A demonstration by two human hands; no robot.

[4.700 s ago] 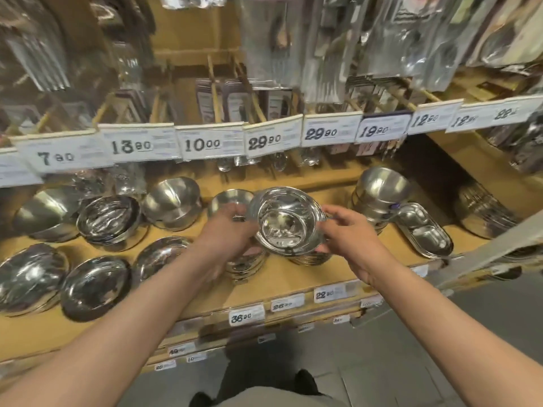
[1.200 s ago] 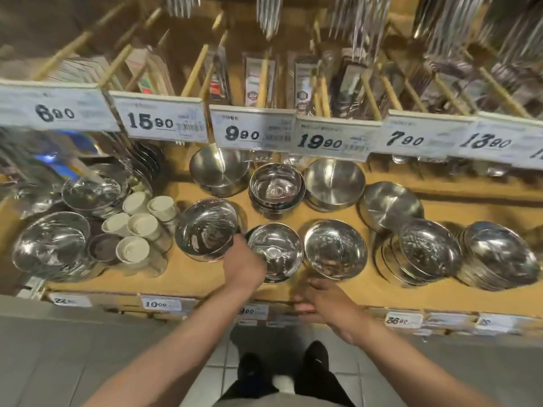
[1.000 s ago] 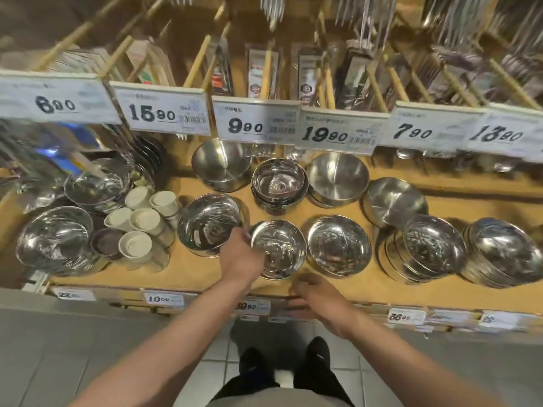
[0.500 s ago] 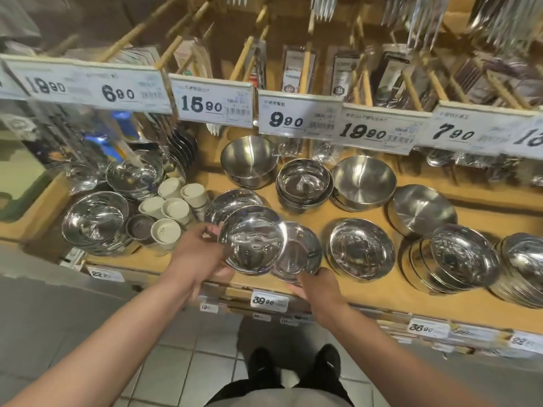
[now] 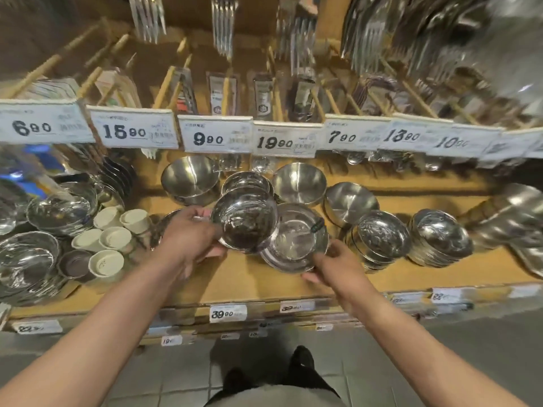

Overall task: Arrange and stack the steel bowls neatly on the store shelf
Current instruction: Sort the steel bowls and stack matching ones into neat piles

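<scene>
At frame centre the left hand (image 5: 188, 233) grips a raised bowl (image 5: 245, 223) by its rim, seemingly to nest it into the wider bowl (image 5: 293, 239) that the right hand (image 5: 338, 267) pinches steady on the shelf (image 5: 249, 277).

Both forearms are bare from the lower edge of the frame up to the wrists, with no sleeve, watch or band on either. The left hand (image 5: 188, 233) and the right hand (image 5: 338, 267) wear no gloves and no rings that can be made out. At six o'clock a strip of pale grey cloth (image 5: 276, 396), probably a shirt hem, sits above dark trousers (image 5: 305, 377) and black shoes (image 5: 301, 356).
</scene>
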